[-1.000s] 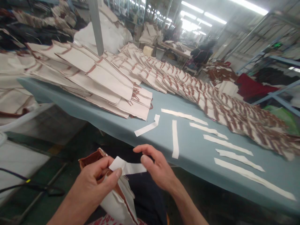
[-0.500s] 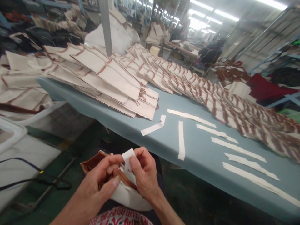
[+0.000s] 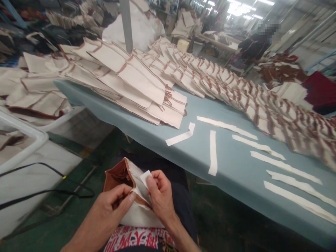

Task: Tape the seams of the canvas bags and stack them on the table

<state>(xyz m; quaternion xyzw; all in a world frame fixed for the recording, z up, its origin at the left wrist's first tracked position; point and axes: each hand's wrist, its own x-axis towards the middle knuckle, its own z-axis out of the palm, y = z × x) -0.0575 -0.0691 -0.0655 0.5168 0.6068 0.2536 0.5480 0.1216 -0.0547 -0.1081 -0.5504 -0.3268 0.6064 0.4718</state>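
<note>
On my lap lies a cream fabric piece [image 3: 140, 215] with brown trim and a brown lining, shaped like an open pouch. My left hand [image 3: 106, 210] is closed, thumb and fingers pinching the pouch's edge near its opening. A short white strip [image 3: 145, 178] is pinched between the thumb and fingers of my right hand [image 3: 161, 194], just above the pouch's right side. Part of the strip and of the pouch is hidden behind my right fingers.
Several white strips [image 3: 213, 154] lie spread on the blue-green table [image 3: 194, 150]. Stacked cream pieces with brown edging [image 3: 147, 85] cover its far side. At left stands a white bin [image 3: 42, 140] with black straps nearby. A person [image 3: 254, 47] is in the background.
My left hand has come away from the white strip and grips the pouch edge. My right hand still holds the strip. More of the brown lining shows, and the view has shifted left.
</note>
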